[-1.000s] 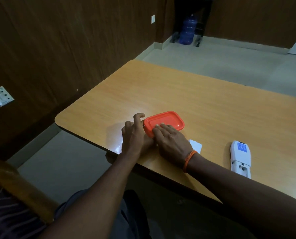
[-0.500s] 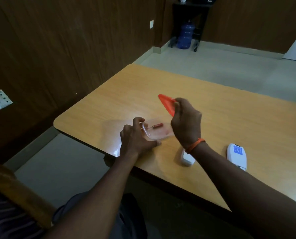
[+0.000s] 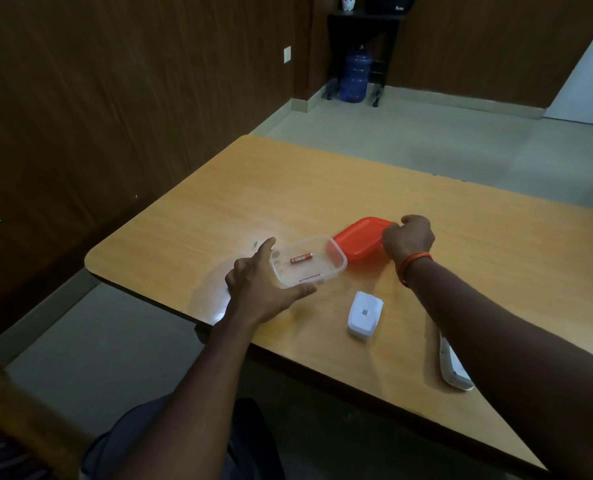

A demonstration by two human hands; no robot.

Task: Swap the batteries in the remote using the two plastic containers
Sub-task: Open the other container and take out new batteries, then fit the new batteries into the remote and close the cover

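A clear plastic container [image 3: 336, 263] stands open on the wooden table [image 3: 322, 188]. A red battery [image 3: 301, 259] lies inside it, and a second battery [image 3: 310, 278] rests along its near wall. My left hand [image 3: 257, 289] spans the container's left end, thumb on the near rim and index finger by the far corner. My right hand [image 3: 407, 237] grips the red lid [image 3: 355, 242], which rests on the table just right of the container. The white remote [image 3: 456, 372] lies near the front edge, mostly hidden under my right forearm.
A small white piece with a printed label [image 3: 364, 315] lies on the table between my arms. The table's left corner and front edge are close to my left hand. A blue water jug [image 3: 355, 76] stands on the floor far behind.
My right hand lifted the red lid off the container, swung it right and lowered it onto the table. My left hand stayed at the container and its fingers spread.
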